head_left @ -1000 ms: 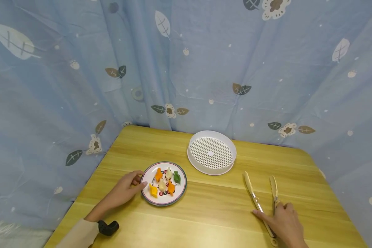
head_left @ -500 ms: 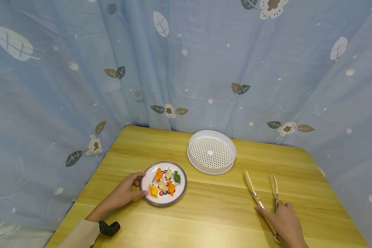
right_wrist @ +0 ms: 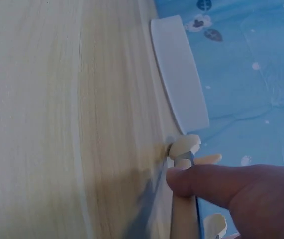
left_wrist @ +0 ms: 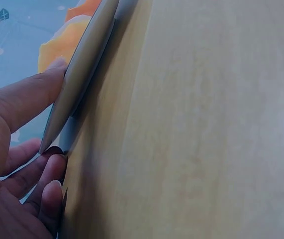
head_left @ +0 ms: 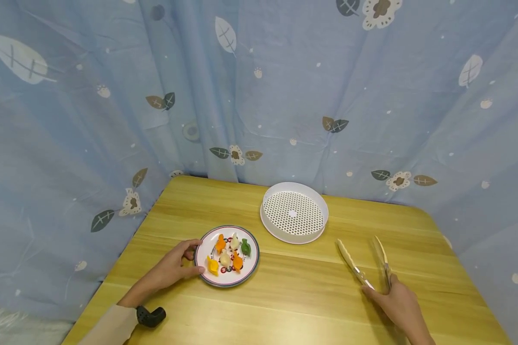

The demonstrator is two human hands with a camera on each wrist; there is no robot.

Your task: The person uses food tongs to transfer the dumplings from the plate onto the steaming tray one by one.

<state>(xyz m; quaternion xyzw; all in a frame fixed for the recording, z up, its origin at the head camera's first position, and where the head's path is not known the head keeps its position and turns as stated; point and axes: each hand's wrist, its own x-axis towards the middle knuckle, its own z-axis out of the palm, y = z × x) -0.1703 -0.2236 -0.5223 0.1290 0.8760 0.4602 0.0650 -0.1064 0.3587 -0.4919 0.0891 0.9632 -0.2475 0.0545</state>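
A round white plate [head_left: 228,279] with a dark rim holds several small orange, yellow, cream and green dumpling-shaped pieces. My left hand [head_left: 170,268] grips its left edge, thumb on the rim and fingers at the side; the left wrist view shows the thumb against the plate [left_wrist: 82,69]. At the right, my right hand [head_left: 397,304] holds metal tongs [head_left: 357,272] with cream tips, their arms spread apart with nothing between them. In the right wrist view the thumb of my right hand [right_wrist: 241,191] lies on one arm of the tongs [right_wrist: 184,214].
A white round steamer tray [head_left: 293,213] with a perforated base stands at the back middle of the wooden table [head_left: 285,297]. Blue patterned curtain [head_left: 259,96] hangs behind and at both sides. A black strap [head_left: 150,317] is at the left wrist.
The right hand has moved slightly forward and to the right along the tongs' arms, and the tongs have shifted and appear lifted somewhat. My left hand has stayed at the plate, its thumb slightly lower.
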